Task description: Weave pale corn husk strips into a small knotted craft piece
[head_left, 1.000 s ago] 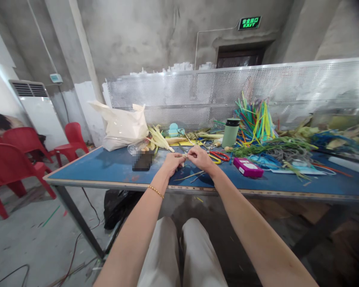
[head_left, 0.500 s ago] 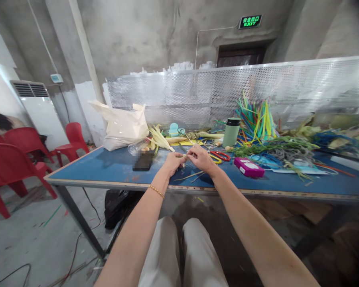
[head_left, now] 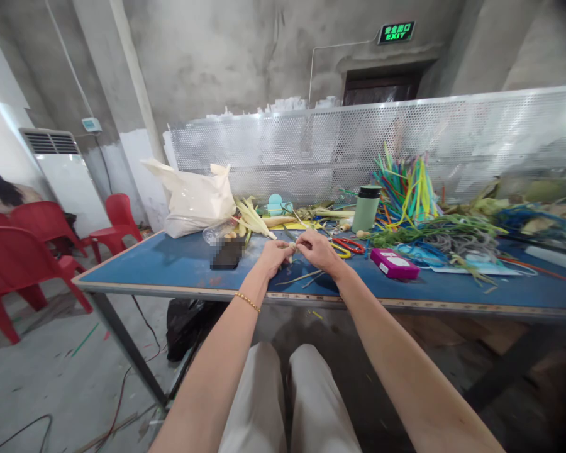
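Both arms (head_left: 221,352) stretch forward, left hand (head_left: 274,257) and right hand (head_left: 317,250) pinching a small pale piece (head_left: 290,258) between them.

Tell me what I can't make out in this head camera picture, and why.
In the head view:
1. The full shape of the small pale piece: fingers of the left hand and right hand cover it.
2. What the white bag holds: its sides hide it.
3. Details of the dark flat object: pixelated.
4. The person: cut off by the left edge.

Rough grey wall (head_left: 217,63); red chairs (head_left: 21,258); green-lit exit sign (head_left: 397,33)
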`<state>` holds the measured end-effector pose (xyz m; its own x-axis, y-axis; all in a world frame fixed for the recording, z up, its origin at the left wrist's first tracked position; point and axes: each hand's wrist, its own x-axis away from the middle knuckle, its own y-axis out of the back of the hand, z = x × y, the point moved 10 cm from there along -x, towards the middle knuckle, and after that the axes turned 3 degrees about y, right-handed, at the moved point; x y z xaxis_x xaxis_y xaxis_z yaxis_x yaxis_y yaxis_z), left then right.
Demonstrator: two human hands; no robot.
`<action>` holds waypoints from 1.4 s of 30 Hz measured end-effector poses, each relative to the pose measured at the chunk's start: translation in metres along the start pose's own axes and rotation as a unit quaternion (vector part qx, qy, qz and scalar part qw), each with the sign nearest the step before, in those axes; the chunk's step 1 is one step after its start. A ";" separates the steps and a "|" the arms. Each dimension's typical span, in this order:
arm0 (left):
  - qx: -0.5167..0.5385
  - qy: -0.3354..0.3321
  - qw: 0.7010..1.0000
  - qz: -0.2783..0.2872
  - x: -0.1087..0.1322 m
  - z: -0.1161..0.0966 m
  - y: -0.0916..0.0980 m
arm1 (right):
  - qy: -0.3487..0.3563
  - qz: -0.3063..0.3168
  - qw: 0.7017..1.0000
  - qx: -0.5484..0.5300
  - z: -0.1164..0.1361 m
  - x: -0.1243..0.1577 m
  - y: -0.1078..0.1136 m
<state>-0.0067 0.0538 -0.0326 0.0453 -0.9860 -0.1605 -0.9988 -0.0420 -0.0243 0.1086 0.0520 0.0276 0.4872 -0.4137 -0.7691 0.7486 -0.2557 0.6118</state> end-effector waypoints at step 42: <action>0.002 -0.003 1.000 0.019 -0.006 0.005 -0.004 | 0.004 -0.009 1.000 -0.004 0.010 -0.001 0.004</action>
<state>-0.0034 0.0610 -0.0360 0.0072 -0.9857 -0.1682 -0.9997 -0.0034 -0.0228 0.1065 0.0427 0.0324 0.4768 -0.4024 -0.7815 0.7610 -0.2560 0.5961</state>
